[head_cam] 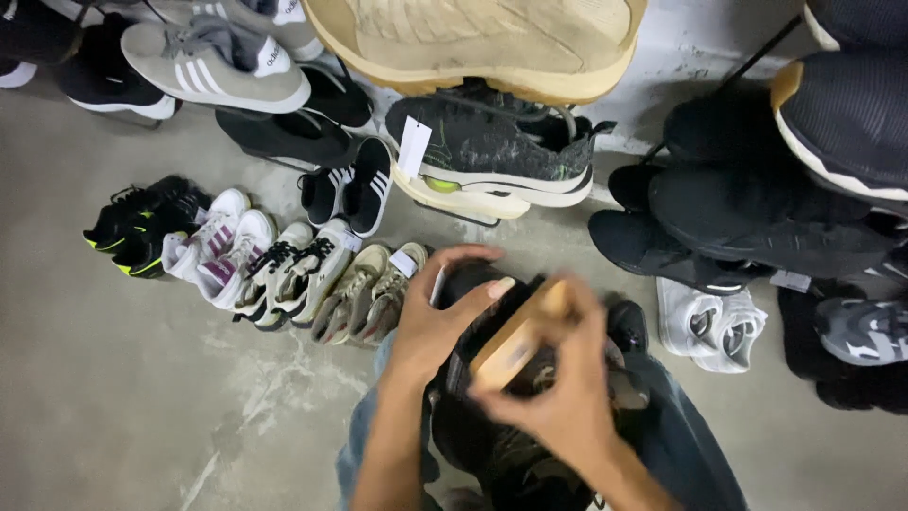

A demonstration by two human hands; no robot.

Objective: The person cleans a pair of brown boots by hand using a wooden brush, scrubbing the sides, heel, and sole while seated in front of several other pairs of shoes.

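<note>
Left hand (437,326): curled over the toe of the black shoe (492,416), fingers closed on it so the shoe is steadied on the lap.
Right hand (558,397): fingers wrapped around a wooden brush (522,333), which is pressed flat to the shoe's upper; blurred.
Black shoe: at 6 o'clock in the view, braced between the jeans-clad knees.
Floor (113,378): pairs of sneakers (284,270) are lined up at 9 o'clock.
Rack: a black-and-green sneaker (501,161) with a white tag is displayed at 12 o'clock.

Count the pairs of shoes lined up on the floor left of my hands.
4: a black pair with yellow trim farthest left, then a white pair, a white-and-black pair, and a beige pair nearest the left hand.
</note>
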